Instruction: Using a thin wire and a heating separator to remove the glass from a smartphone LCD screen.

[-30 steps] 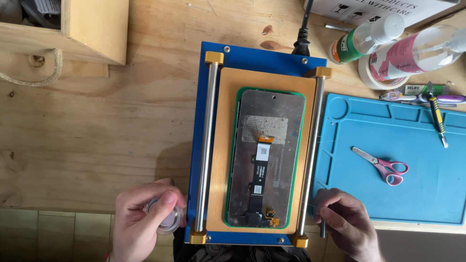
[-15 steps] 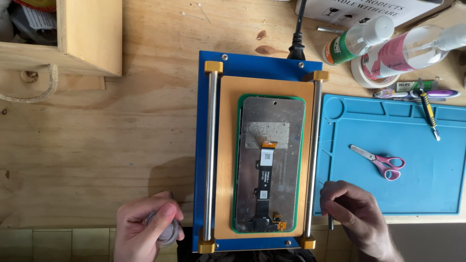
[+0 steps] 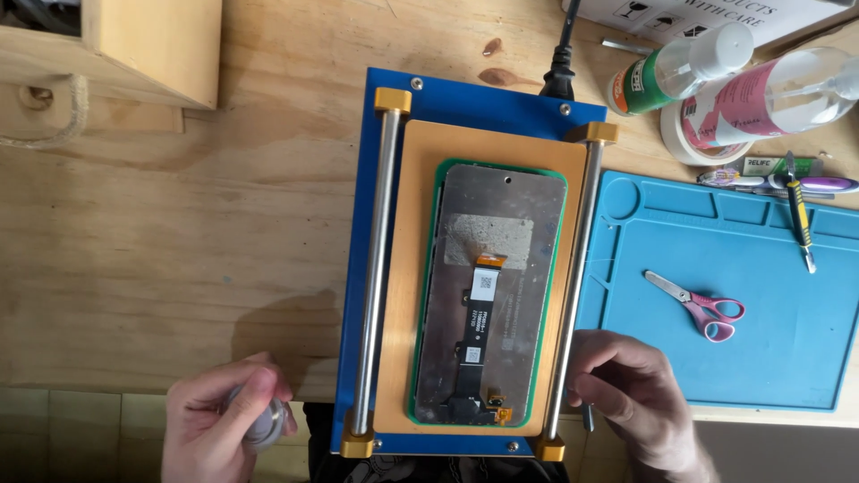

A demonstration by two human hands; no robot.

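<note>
A blue heating plate (image 3: 394, 268) with two steel rails and an orange pad lies in the middle of the wooden bench. On the pad rests a phone screen (image 3: 490, 295) face down in a green frame, its flex cable showing. My left hand (image 3: 219, 429) grips a small round silvery spool at the plate's near left corner. My right hand (image 3: 637, 402) is closed beside the right rail, pinching something thin; a dark tool tip (image 3: 588, 418) shows under it.
A blue work mat (image 3: 761, 358) to the right holds pink-handled scissors (image 3: 702, 306). Behind it are bottles (image 3: 716, 67), a tape roll, pens and a screwdriver (image 3: 799, 215). A wooden box (image 3: 134, 45) stands at the far left. A black power cord (image 3: 562, 54) plugs into the plate.
The view has shifted so the plate sits a little lower and to the right. My right hand has drawn closer to the right rail. My left hand keeps hold of the spool.
</note>
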